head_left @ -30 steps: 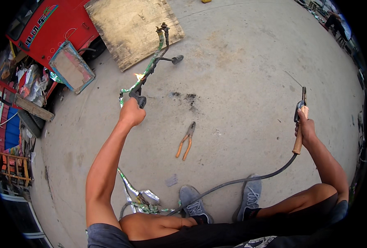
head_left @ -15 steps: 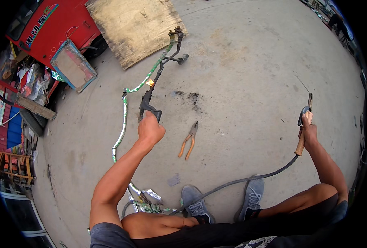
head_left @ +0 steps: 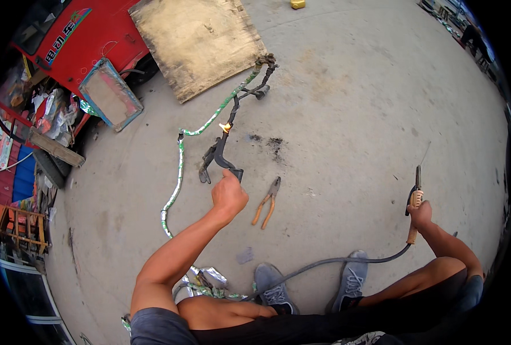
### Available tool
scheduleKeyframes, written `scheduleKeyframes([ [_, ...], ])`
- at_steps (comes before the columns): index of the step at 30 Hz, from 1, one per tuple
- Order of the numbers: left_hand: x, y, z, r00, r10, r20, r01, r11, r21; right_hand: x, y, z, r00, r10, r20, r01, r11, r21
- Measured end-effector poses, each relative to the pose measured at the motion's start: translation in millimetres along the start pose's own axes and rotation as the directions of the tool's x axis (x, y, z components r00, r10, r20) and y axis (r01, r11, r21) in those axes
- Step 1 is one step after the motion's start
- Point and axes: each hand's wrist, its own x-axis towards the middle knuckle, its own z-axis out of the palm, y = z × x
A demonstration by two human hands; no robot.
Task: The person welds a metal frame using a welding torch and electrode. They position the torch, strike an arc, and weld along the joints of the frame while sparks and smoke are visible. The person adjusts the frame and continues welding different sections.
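Note:
My left hand is closed around the near end of a long, bent black metal bar. A bright yellow-orange spot, flame or glow, shows midway along the bar. A short side arm with a dark round end branches off farther up. At its far end, a cable wrapped in green and silver meets the bar. My right hand grips a welding electrode holder with a thin rod pointing up and away. Between my hands, pliers with orange handles lie on the concrete.
A worn wooden board lies beyond the bar, beside a red vehicle. A blue-edged framed panel leans near it. The holder's black cable crosses over my shoes. Foil-wrapped cable bunches by my left leg.
My left hand has drawn the near end of the bar down and rightward, turning it. My right hand has lowered the electrode holder toward me and slightly left. The view has shifted a little.

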Motion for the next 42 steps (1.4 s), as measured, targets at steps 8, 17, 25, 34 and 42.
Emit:
scheduleKeyframes([
  [8,1,-3,4,1.000,0.019,-0.016,-0.019,1.000,-0.008,-19,-36,-40,0.901,0.231,0.367,-0.178,0.969,-0.171],
  [17,1,1,-8,1.000,0.003,-0.005,-0.003,1.000,-0.015,-2,-31,-36,0.821,0.167,0.546,-0.023,0.965,-0.261],
  [25,5,7,-20,0.999,-0.017,0.033,0.018,0.998,-0.054,-3,-156,-87,0.768,-0.220,0.602,0.440,0.864,-0.245],
  [34,25,5,-43,0.997,-0.068,0.037,0.072,0.986,-0.150,-99,-323,-30,0.280,-0.386,0.879,0.724,0.686,0.071],
  [42,34,-27,-74,0.963,-0.116,0.245,0.227,0.837,-0.497,-176,-357,106,0.410,-0.445,0.796,0.385,0.876,0.291],
])
